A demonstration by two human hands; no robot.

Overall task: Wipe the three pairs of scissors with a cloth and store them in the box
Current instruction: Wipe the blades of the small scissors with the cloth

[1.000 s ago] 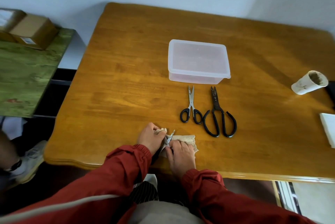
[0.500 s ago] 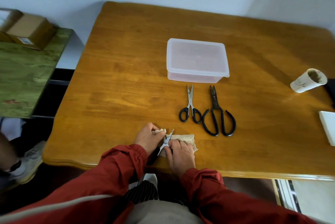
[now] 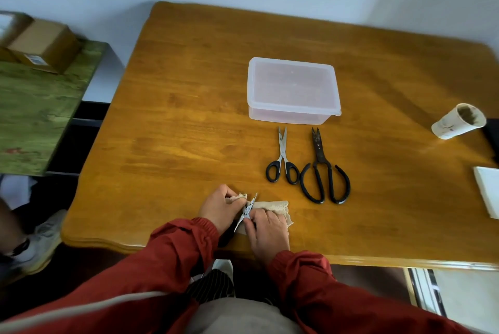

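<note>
Head: hands (image 3: 221, 209) (image 3: 268, 229) grip scissors (image 3: 249, 206) and cloth (image 3: 278, 205)

The small scissors (image 3: 248, 208), slim steel blades tilted toward the upper right, are held at lower centre over a crumpled beige cloth (image 3: 279, 205) lying on the surface. Right of centre, black-handled scissors (image 3: 282, 160) and big dark scissors (image 3: 322, 171) lie flat side by side, tips pointing at the lidded translucent box (image 3: 293, 87) just above them.
</note>
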